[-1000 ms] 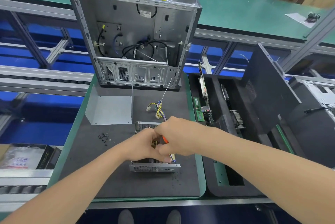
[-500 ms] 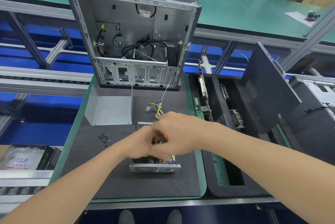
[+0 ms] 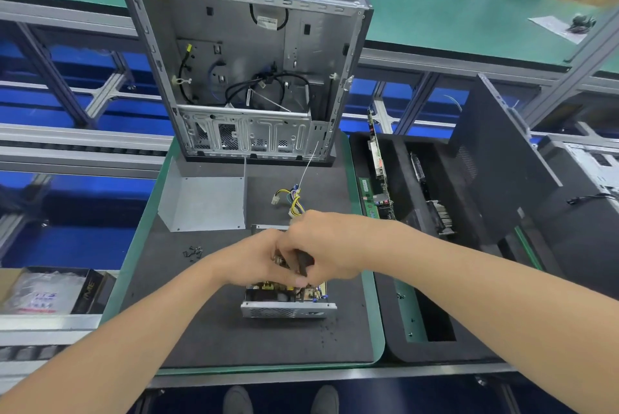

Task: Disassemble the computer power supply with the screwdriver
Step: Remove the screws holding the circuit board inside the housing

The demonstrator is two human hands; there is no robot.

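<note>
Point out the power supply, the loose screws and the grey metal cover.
power supply (image 3: 284, 310): head view, on its perforated front plate.
loose screws (image 3: 193, 251): head view, middle of the small pile.
grey metal cover (image 3: 207, 202): head view, on its flat face.

— The mat?
— Dark grey, on a green tabletop.
— The power supply?
— Silver, with a perforated front.
— At its twelve o'clock?
— Yellow wires, then the pale grey case with black cables inside.
</note>
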